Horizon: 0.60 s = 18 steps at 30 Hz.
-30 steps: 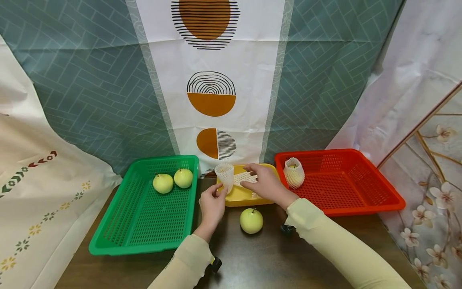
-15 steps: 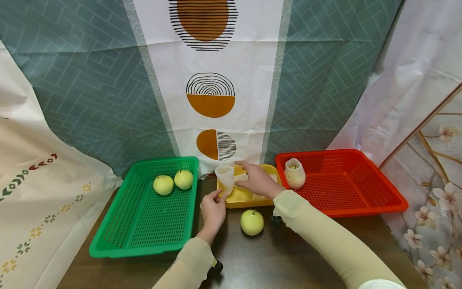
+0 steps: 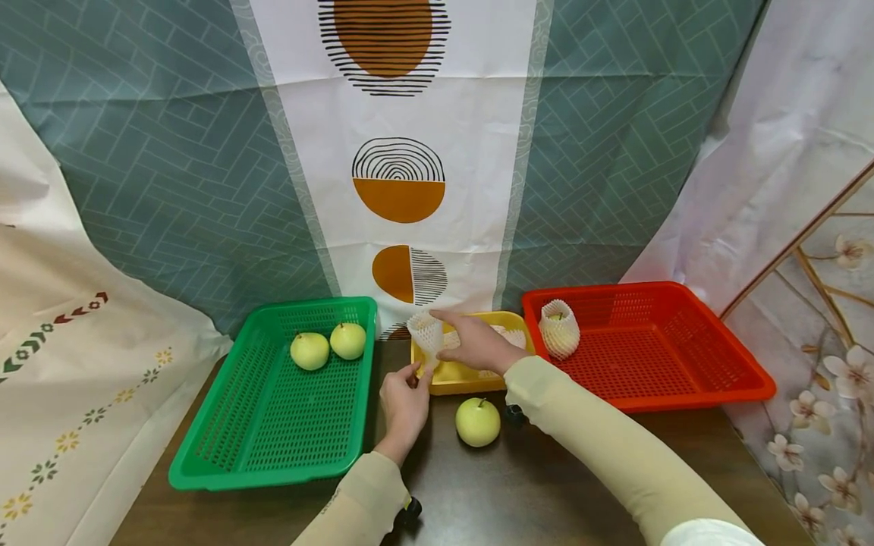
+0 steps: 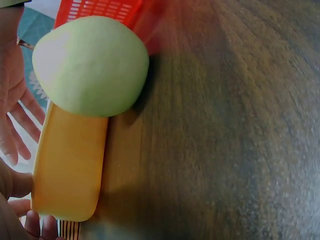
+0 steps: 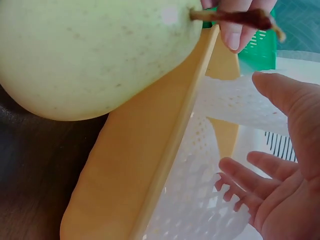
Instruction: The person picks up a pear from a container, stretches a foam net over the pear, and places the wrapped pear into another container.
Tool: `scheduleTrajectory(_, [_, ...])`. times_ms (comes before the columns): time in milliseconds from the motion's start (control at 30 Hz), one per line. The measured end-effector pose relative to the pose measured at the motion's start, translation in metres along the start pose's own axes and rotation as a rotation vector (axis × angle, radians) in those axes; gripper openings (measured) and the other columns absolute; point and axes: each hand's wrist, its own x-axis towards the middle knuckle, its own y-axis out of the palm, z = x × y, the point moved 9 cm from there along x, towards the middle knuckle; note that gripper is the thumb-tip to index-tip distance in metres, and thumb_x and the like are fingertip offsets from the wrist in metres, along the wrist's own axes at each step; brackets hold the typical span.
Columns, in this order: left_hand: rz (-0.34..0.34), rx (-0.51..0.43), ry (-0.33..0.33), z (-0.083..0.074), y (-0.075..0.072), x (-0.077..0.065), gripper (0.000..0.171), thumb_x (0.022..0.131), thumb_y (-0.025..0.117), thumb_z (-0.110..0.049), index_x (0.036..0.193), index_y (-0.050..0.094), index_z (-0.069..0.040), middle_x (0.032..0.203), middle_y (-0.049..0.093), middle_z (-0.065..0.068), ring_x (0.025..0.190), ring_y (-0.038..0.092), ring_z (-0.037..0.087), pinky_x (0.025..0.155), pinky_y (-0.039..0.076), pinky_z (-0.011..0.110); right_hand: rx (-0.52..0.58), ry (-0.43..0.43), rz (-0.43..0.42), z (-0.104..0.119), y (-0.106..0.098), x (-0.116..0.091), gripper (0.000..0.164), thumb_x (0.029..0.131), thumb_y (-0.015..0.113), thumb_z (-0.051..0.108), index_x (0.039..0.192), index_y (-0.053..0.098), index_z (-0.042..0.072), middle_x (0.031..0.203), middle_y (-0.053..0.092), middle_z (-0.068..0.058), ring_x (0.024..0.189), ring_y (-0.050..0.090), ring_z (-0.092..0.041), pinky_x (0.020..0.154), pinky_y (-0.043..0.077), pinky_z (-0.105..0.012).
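My left hand pinches the lower end of a white foam net sleeve, which stands upright over the left end of a yellow tray. My right hand is beside the sleeve's upper part, its thumb and fingers spread apart in the right wrist view; whether they touch the sleeve I cannot tell. More foam net sleeves lie in the tray, partly hidden by the right hand. A yellow-green pear sits on the table in front of the tray, close to both wrist cameras.
At the left, a green basket holds two bare pears. A red basket at the right has one pear in a foam net in its left corner. Patterned cloth hangs behind the dark wooden table.
My right hand has moved left across the yellow tray to the foam net sleeve. The left hand keeps its pinch on the sleeve and has barely moved.
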Motion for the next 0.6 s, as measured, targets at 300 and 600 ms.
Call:
scheduleTrajectory(300, [0.003, -0.019, -0.008, 0.005, 0.002, 0.0, 0.029, 0.082, 0.072, -0.03, 0.106, 0.072, -0.013, 0.079, 0.059, 0.001, 0.076, 0.051, 0.016, 0.064, 0.04, 0.03, -0.035, -0.013, 0.048, 0.001, 0.01, 0.007, 0.065, 0.081, 0.07, 0.038, 0.139, 0.043, 0.03, 0.141, 0.047, 0.01, 0.125, 0.049, -0.013, 0.102, 0.042, -0.036])
scheduleTrajectory(600, [0.019, -0.05, -0.038, 0.008, 0.005, 0.002, 0.031, 0.083, 0.071, -0.033, 0.109, 0.071, -0.016, 0.081, 0.065, -0.001, 0.076, 0.056, 0.016, 0.065, 0.048, 0.03, -0.042, 0.062, 0.049, -0.01, 0.009, 0.005, 0.04, 0.083, 0.068, 0.041, 0.115, 0.066, 0.016, 0.113, 0.067, 0.002, 0.098, 0.062, -0.013, 0.089, 0.05, -0.035])
